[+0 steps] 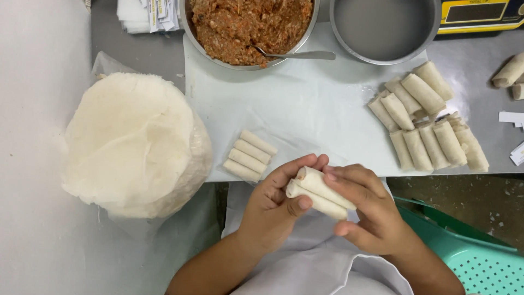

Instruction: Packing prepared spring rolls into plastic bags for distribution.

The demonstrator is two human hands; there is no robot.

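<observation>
- The left hand and the right hand are both closing on two rolls, at 6 o'clock of the white sheet.
- Four small rolls are lying at 10 o'clock of the hands.
- The wrapper stack is sitting at 9 o'clock.
- The bowl of filling with a spoon is standing at 12 o'clock.
- A pile of finished rolls is lying at 2 o'clock.

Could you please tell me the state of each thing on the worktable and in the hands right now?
Two spring rolls: rolled, held between both hands.
Left hand: gripping the rolls.
Right hand: gripping the rolls.
Filling bowl: nearly full, spoon resting in it.
Second bowl: holds pale liquid.
Wrapper stack: tall, unrolled.
Four small rolls: finished, side by side.
Roll pile: finished, stacked.
</observation>
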